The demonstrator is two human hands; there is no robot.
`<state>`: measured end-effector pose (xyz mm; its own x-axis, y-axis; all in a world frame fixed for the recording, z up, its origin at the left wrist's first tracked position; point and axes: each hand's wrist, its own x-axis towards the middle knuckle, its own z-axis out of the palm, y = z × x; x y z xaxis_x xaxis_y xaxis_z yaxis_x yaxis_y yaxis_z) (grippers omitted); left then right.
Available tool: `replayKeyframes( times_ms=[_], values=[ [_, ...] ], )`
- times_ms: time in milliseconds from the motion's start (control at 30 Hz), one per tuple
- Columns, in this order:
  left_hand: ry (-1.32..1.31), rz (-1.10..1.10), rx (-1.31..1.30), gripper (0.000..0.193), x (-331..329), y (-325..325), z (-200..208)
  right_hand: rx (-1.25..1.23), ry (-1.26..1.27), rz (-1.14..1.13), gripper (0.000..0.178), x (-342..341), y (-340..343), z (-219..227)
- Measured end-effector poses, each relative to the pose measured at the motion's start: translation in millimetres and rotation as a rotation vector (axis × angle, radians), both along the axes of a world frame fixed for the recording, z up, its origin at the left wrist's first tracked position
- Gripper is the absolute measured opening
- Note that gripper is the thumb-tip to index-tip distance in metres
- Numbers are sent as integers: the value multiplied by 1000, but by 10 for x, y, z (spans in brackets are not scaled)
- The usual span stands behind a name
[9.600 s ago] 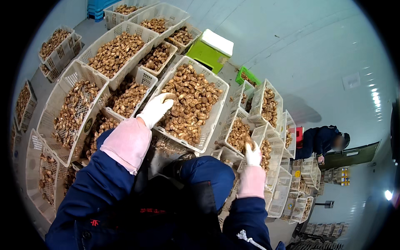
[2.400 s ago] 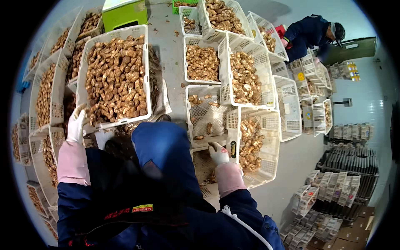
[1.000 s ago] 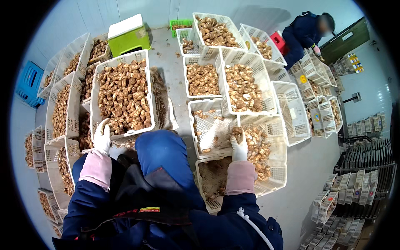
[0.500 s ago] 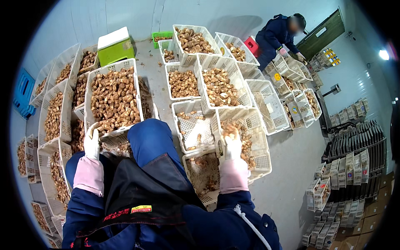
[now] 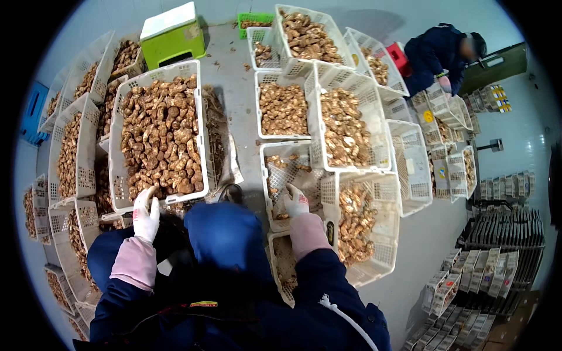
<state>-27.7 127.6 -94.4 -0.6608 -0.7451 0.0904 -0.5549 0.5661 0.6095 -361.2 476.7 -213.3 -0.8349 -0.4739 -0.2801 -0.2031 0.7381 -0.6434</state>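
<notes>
Brown and cream mushrooms point(image 5: 161, 131) heap a large white perforated crate point(image 5: 202, 140) in front of me on the left. At its near edge is my left hand point(image 5: 145, 216), white-gloved, fingertips by the closest mushrooms, with a gap between thumb and fingers and nothing visible in its grasp. My right hand point(image 5: 297, 202), also gloved, hovers with parted fingers over a crate point(image 5: 264, 175) that holds a few scattered mushrooms. Beside it on the right stands a crate point(image 5: 383, 234) partly filled with mushrooms point(image 5: 356, 225). Another sparse crate point(image 5: 275, 257) is partly hidden under my right forearm.
More mushroom crates point(image 5: 73, 152) crowd the left side, and others point(image 5: 284, 108) stand ahead. A green and white box stool point(image 5: 172, 38) is near the wall. At the far right a co-worker point(image 5: 439, 55) bends over crates. Racks of stacked trays point(image 5: 503, 228) line the right.
My right hand has shifted left from the partly filled crate to the sparse one, and its fingers now spread. My left hand stays by the large crate's near edge. The view has shifted.
</notes>
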Motion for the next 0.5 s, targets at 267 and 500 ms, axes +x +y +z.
replayKeyframes(
  times_ms=[267, 500],
  values=[
    [-241, -141, -251, 30, -142, -7, -110, 706, 39, 118, 61, -854, -1001, -1170],
    [-271, -153, -264, 30, -273, -8, -103, 780, 99, 166, 55, -1062, -967, -1468]
  ],
)
